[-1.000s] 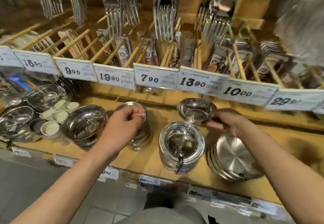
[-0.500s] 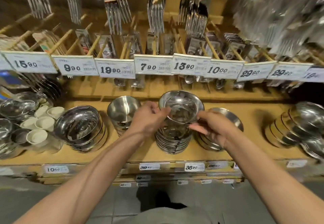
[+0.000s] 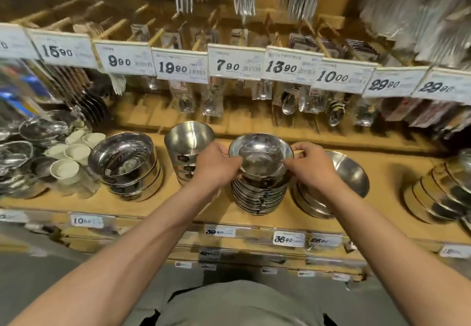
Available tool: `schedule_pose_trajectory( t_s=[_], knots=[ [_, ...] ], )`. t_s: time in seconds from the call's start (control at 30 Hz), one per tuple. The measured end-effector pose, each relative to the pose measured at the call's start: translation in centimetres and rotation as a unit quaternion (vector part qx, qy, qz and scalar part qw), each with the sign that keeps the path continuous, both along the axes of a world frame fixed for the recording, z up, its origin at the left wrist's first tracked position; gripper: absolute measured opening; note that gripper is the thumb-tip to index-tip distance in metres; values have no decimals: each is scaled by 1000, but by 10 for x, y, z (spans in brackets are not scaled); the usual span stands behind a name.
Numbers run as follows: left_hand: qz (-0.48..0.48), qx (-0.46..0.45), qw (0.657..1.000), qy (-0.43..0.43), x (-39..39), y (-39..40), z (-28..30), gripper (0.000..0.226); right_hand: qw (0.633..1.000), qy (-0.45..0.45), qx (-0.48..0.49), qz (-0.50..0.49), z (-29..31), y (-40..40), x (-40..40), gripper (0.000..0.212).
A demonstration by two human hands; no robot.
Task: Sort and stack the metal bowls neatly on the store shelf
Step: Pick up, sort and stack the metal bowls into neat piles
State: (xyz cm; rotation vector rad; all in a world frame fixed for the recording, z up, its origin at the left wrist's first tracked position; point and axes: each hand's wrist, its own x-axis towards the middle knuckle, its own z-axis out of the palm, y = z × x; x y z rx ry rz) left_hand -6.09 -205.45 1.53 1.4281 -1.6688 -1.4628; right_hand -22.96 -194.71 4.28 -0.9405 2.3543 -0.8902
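While both hands were on it, the top bowl (image 3: 261,156) sat at the center of the frame on the middle stack (image 3: 260,193). The left hand (image 3: 216,166) had its grip pinched on the bowl's left rim and the right hand (image 3: 309,166) pinched the right rim, so neither was released. Whether the bowl was fully seated or a hair above the pile, I couldn't tell, but it looked roughly lined up with it.

As for progress, I'd say it was well along but not finished. The wooden shelf (image 3: 382,172) already carried a wide stack (image 3: 127,170) at left center, a tall narrow stack (image 3: 187,147) just left of the hands, and a tilted pile (image 3: 341,180) leaning just right of the middle stack, half behind the right wrist. Another slumped pile (image 3: 438,193) lay at the right edge of the frame, and loose metal dishes (image 3: 30,142) mixed with small white cups (image 3: 74,157) cluttered the left edge. Those leaning and loose ones looked like what was left to tidy.

The price tags (image 3: 234,62) across the upper frame read 15.90, 9.90, 19.90, 7.90, 13.90, 10.00, 29.90 and 29.90, left to right. The lower shelf-edge labels (image 3: 288,239) showed 36.90, and maybe 39.90 and 10.00; the rest were too blurry. No brand name was readable.
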Motion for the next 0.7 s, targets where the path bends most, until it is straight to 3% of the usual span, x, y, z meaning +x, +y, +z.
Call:
schedule_pose_trajectory(
  t_s=[0.17,0.4,0.7],
  knots=[
    [22,-39,997,-56,-4,9,-13,19,999,6,0,35,-20,0,-13,17],
    [45,-44,997,-48,-8,15,-18,16,997,41,-17,69,-30,5,-18,12],
    [51,-60,996,-37,-8,15,-22,14,996,14,-64,67,-40,11,-18,19]
  ],
)
